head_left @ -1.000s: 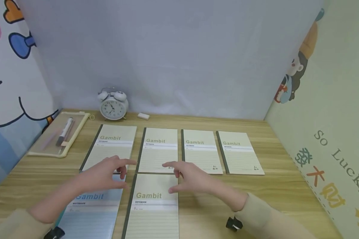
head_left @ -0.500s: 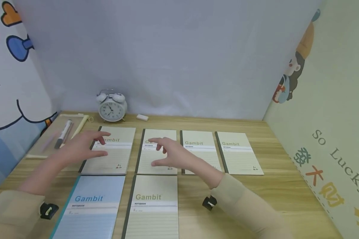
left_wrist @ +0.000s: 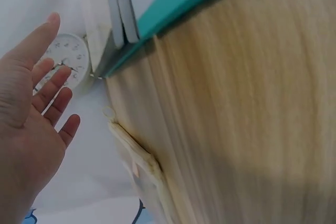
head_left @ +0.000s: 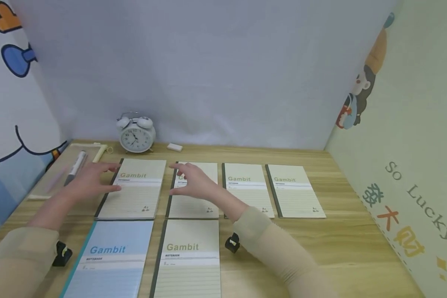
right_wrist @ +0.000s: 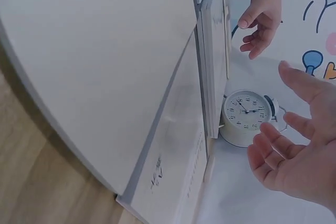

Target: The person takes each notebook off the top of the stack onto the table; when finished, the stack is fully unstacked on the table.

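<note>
My left hand (head_left: 87, 182) is just off the dark-spined left side of a cream notebook (head_left: 135, 200) in the back row, fingers and thumb apart. Over the neighbouring cream notebook (head_left: 193, 209) is my right hand (head_left: 195, 182), with a gap between thumb and fingers facing left. Neither hand holds anything. In the right wrist view the leftmost back notebook looks like a small stack (right_wrist: 214, 56), and both my right hand (right_wrist: 299, 150) and left hand (right_wrist: 264, 17) show relaxed fingers. A blue notebook (head_left: 111, 256) and a cream one (head_left: 190, 258) lie in front.
Two further cream notebooks (head_left: 246, 192) lie to the right in the back row. Behind stand a white alarm clock (head_left: 137, 136) and a white eraser (head_left: 175, 147). At the left is a mesh zip pouch (head_left: 48, 188) with a marker (head_left: 75, 167). A printed wall (head_left: 376, 165) bounds the right side.
Both hands have moved left and farther back from the front notebooks. The left hand is now beside the leftmost back notebook, the right over the one next to it. The notebooks stay put.
</note>
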Motion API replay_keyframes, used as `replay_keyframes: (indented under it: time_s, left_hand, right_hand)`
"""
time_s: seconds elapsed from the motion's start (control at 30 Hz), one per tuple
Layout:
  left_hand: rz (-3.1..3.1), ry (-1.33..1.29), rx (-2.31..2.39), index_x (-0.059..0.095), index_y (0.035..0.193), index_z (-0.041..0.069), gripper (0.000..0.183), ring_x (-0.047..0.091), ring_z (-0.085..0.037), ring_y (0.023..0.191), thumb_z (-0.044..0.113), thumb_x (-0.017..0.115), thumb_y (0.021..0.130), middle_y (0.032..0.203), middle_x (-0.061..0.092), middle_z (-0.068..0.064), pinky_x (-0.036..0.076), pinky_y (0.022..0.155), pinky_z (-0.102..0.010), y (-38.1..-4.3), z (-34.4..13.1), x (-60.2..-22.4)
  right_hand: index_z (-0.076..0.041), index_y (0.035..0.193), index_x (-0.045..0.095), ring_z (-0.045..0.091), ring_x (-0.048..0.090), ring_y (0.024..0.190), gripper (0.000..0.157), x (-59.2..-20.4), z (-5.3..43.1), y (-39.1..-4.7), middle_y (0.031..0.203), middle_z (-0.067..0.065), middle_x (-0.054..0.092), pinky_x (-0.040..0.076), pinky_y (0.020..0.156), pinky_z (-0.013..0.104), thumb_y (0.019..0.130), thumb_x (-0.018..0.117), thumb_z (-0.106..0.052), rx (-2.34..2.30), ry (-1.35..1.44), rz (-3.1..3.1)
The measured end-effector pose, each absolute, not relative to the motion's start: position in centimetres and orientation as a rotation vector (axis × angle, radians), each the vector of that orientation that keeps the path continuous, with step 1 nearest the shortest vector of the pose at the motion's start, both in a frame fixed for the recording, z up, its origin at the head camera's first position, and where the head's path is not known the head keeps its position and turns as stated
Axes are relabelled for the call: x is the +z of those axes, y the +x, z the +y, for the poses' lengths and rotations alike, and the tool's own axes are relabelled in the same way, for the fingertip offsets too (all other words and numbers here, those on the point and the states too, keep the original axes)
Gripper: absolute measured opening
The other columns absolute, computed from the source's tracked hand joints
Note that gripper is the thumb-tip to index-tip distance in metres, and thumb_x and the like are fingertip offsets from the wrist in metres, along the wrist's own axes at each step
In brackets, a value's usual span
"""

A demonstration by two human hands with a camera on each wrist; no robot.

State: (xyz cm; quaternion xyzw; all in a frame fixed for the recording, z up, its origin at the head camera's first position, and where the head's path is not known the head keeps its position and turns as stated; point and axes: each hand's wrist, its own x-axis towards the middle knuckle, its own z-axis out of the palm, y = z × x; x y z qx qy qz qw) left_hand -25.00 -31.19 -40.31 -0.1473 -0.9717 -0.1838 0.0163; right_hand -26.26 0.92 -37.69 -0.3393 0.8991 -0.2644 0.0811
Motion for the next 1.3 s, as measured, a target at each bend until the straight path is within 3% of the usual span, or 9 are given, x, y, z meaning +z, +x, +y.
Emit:
replay_keyframes:
  time_s: [0.1,0.2,0.4,0.5,0.8,1.03,1.3]
  left_hand:
    - [-3.019,-0.451,-0.546,0.045,0.134,-0.005,0.079,0.044,-0.047,0.116,0.038,0.077,0.076,0.122,0.054,-0.029,-0.011,0.111,-0.056,-25.3,-32.0,-41.2]
    - [-3.026,-0.439,-0.548,0.045,0.135,-0.004,0.085,0.045,-0.047,0.115,0.045,0.077,0.074,0.121,0.055,-0.029,-0.016,0.111,-0.053,-25.5,-32.6,-41.8]
    - [-3.114,-0.353,-0.593,0.039,0.140,-0.003,0.106,0.041,-0.048,0.117,0.066,0.072,0.067,0.124,0.052,-0.030,0.020,0.103,-0.065,-25.8,-33.2,-42.7]
    - [-3.147,-0.315,-0.628,0.035,0.141,-0.005,0.112,0.040,-0.049,0.119,0.070,0.069,0.066,0.128,0.048,-0.032,0.029,0.098,-0.064,-25.9,-33.5,-43.2]
    - [-3.162,-0.283,-0.714,0.034,0.139,-0.011,0.112,0.043,-0.047,0.116,0.068,0.070,0.068,0.122,0.051,-0.032,0.032,0.098,-0.062,-26.1,-34.1,-43.9]
    - [-3.177,-0.281,-0.711,0.037,0.139,-0.008,0.110,0.042,-0.047,0.118,0.071,0.067,0.068,0.127,0.048,-0.032,0.034,0.096,-0.062,-26.1,-33.9,-43.9]
    - [-3.210,-0.251,-0.732,0.034,0.142,-0.005,0.111,0.039,-0.049,0.120,0.073,0.065,0.068,0.129,0.044,-0.032,0.032,0.097,-0.064,-26.1,-33.8,-43.9]
  right_hand:
    - [-0.014,0.144,0.039,0.023,0.054,0.108,0.076,-38.5,-0.1,-26.7,0.119,0.011,0.058,0.045,0.084,0.025,0.081,0.074,-0.037,-0.771,-1.014,2.683]
    - [-0.014,0.145,0.037,0.022,0.053,0.108,0.077,-39.0,-0.8,-27.0,0.119,0.010,0.056,0.045,0.083,0.026,0.081,0.074,-0.036,-0.733,-1.004,2.694]
    - [-0.017,0.145,0.037,0.020,0.051,0.107,0.077,-39.9,-1.7,-28.0,0.120,0.009,0.056,0.045,0.085,0.028,0.081,0.073,-0.038,-0.701,-0.994,2.707]
    - [-0.021,0.146,0.037,0.018,0.050,0.108,0.078,-40.6,-2.2,-28.3,0.119,0.006,0.056,0.045,0.086,0.027,0.080,0.072,-0.044,-0.646,-0.976,2.697]
    - [-0.026,0.146,0.036,0.016,0.046,0.110,0.077,-41.7,-3.5,-28.2,0.122,0.003,0.053,0.042,0.090,0.028,0.081,0.068,-0.052,-0.472,-1.021,2.661]
    - [-0.034,0.144,0.038,0.020,0.041,0.117,0.072,-42.4,-3.7,-27.9,0.137,0.004,0.045,0.040,0.092,0.032,0.082,0.060,-0.062,-0.300,-1.033,2.698]
    - [-0.033,0.144,0.039,0.020,0.038,0.122,0.064,-42.5,-3.7,-27.5,0.143,0.002,0.041,0.037,0.098,0.035,0.087,0.051,-0.062,-0.276,-1.019,2.697]
